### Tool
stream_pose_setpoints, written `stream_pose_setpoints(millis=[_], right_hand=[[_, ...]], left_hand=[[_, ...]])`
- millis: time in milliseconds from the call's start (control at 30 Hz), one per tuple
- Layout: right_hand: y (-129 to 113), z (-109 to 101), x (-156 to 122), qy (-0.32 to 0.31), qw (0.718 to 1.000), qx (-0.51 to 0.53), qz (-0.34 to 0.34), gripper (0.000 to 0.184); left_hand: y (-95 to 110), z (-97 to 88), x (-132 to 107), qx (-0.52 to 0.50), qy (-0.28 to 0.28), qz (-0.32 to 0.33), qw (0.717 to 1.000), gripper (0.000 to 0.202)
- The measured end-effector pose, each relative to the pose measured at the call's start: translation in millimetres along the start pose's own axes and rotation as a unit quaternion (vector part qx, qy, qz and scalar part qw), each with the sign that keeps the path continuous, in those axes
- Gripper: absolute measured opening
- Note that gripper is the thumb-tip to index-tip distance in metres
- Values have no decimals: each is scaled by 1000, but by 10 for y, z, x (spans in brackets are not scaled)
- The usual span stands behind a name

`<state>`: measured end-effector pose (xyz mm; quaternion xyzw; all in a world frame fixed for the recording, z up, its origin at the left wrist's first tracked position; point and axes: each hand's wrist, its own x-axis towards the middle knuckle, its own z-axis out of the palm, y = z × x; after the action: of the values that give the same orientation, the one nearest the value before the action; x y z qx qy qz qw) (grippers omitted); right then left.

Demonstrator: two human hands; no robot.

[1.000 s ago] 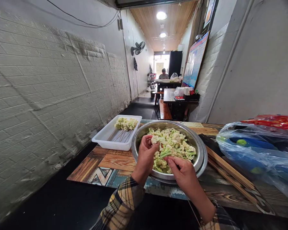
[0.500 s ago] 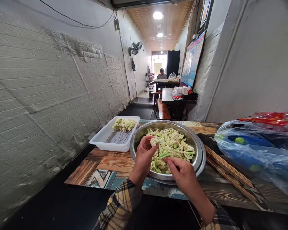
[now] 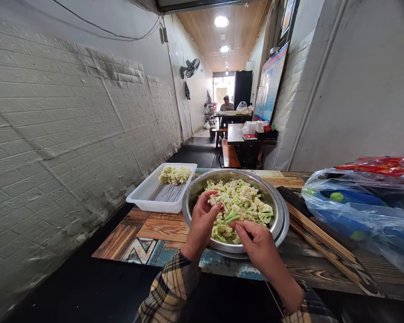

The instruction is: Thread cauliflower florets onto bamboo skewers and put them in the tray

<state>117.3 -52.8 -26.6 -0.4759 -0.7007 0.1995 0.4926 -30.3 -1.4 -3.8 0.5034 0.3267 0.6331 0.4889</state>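
Over a steel bowl (image 3: 278, 197) heaped with cauliflower florets (image 3: 244, 193), my left hand (image 3: 202, 220) pinches a small cauliflower floret (image 3: 224, 198) between thumb and fingers. My right hand (image 3: 257, 244) is closed in a pinch close by, at the bowl's near side. From below that hand a thin skewer (image 3: 272, 297) sticks out toward me; its tip is hard to make out near the left fingers. To the left, a white plastic tray (image 3: 155, 204) holds skewered cauliflower (image 3: 175, 175), sticks pointing toward me.
Bamboo skewers (image 3: 319, 229) lie in a bundle right of the bowl on the wood-patterned table (image 3: 164, 226). Beyond them sits a clear plastic bag (image 3: 353, 202) with blue and green contents. A brick-patterned wall (image 3: 70, 134) runs along the left. Another person (image 3: 226, 104) sits at a far table.
The floret in my left hand has shifted slightly, and the left fingers have moved a little. My right hand keeps its pinch in nearly the same place. The far person's head has moved.
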Motion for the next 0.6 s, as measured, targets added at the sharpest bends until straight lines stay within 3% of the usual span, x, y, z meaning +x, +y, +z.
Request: stream_pose_setpoints(millis=[167,267,600], right_hand=[[-22,-31,2,-9,1000,3,3,32],[-36,-50,-4,-13,1000,8,-1,31],[-35,-51,-1,-12,1000,9,6,33]], left_hand=[[-26,-36,28,59,6,16,998,40],[-23,-33,26,41,16,9,999,44],[42,15,6,5,28,-3,1000,31]])
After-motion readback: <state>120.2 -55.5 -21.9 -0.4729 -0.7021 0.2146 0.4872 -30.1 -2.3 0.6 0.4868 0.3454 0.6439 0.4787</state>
